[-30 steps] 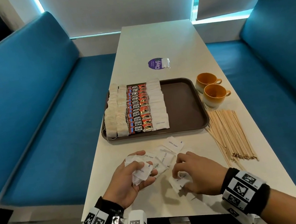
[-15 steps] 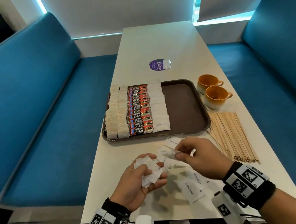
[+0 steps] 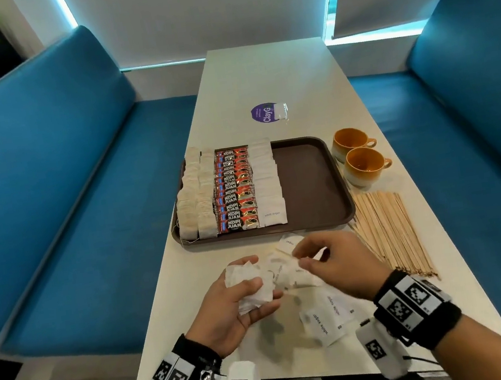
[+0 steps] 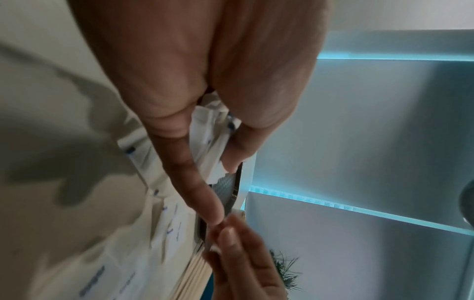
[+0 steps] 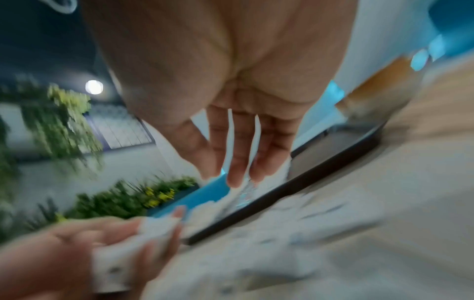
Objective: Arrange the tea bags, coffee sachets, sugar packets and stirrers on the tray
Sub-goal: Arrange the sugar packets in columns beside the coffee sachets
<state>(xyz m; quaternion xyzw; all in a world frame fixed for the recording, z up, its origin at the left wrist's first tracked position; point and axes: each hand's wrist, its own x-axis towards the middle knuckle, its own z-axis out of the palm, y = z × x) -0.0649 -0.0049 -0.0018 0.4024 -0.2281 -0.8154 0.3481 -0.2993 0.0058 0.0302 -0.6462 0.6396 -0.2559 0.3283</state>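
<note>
Sugar packets [image 3: 251,290] half-hidden in hands [image 3: 228,310]

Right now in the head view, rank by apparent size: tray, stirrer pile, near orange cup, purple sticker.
1. tray, clearly largest.
2. stirrer pile, next; it lies nearer the camera, which inflates it somewhat.
3. near orange cup.
4. purple sticker: looks smallest, but it lies farthest back, so its rank against the cup is unsure.

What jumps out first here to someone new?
The tray mid-table, its left half filled with neat rows of tea bags, coffee sachets and sugar packets. Nearer, the left hand grips a wad of packets while the right hand pinches one; stirrers lie right of the tray.
</note>
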